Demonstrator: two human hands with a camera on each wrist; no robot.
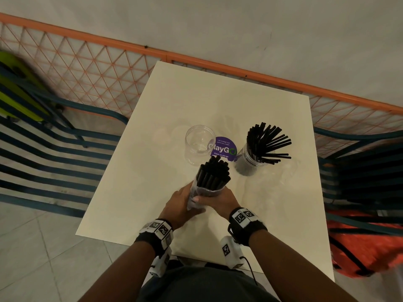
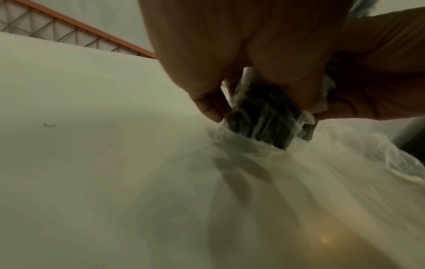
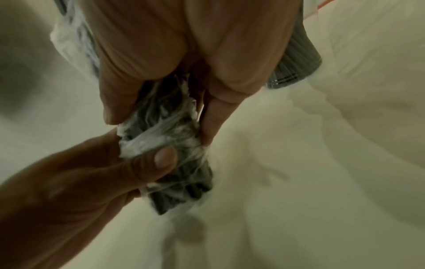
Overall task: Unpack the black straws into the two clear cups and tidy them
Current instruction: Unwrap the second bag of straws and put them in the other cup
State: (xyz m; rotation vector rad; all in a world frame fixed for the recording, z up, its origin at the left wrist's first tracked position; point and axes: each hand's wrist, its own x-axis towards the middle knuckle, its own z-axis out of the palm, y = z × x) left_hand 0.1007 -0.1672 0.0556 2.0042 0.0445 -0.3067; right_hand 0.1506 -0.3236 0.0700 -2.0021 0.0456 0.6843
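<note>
A bundle of black straws (image 1: 212,175) stands tilted on its lower end on the white table (image 1: 152,192). Its top is bare, and a crumpled clear wrapper (image 3: 161,138) covers its lower part. My left hand (image 1: 185,201) grips the wrapped lower end from the left, thumb pressed on the plastic. My right hand (image 1: 218,199) holds the same end from the right, fingers curled round it. Behind the bundle stands an empty clear cup (image 1: 197,144). To its right, a second clear cup (image 1: 248,162) holds a fan of black straws (image 1: 269,142).
A round purple sticker (image 1: 223,148) lies flat between the two cups. Loose clear plastic (image 2: 391,151) lies on the table to my right. Blue slatted chairs (image 1: 54,153) flank the table, an orange bag (image 1: 359,247) sits on the right one, and an orange mesh fence (image 1: 98,68) runs behind.
</note>
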